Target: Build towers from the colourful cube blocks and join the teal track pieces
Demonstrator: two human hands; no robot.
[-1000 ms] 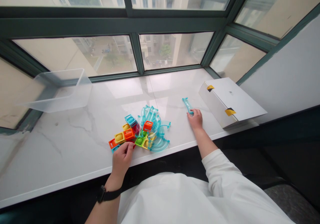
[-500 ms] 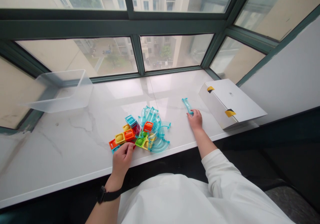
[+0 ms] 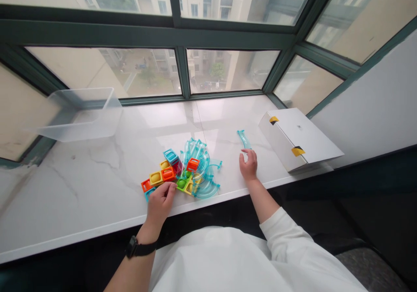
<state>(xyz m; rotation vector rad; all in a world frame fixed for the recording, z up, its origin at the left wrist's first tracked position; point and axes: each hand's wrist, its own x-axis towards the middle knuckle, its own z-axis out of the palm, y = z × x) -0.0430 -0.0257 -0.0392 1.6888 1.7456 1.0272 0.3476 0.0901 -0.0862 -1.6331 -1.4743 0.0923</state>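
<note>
My left hand (image 3: 160,201) rests at the near edge of a pile of toy pieces, its thumb and fingers pinched together; whatever is between them is hidden. Right beside its fingertips lie a green block (image 3: 181,183) and a red-orange block (image 3: 168,173). Clear blue curved track pieces (image 3: 206,190) cover the pile's right side. Off to the right, a single clear blue track piece (image 3: 243,139) lies flat on the white ledge. Just below its near end is my right hand (image 3: 248,165), with thumb and index finger apart and nothing seen between them.
A clear plastic bin (image 3: 81,129) stands at the back left by the window. A white box (image 3: 306,136) with yellow-and-black tape tabs sits at the right. The ledge's front edge (image 3: 228,195) runs close to both hands.
My right hand has let go of the single track piece and drawn back toward me, slightly left. The piece stays on the ledge. My left hand remains at the pile.
</note>
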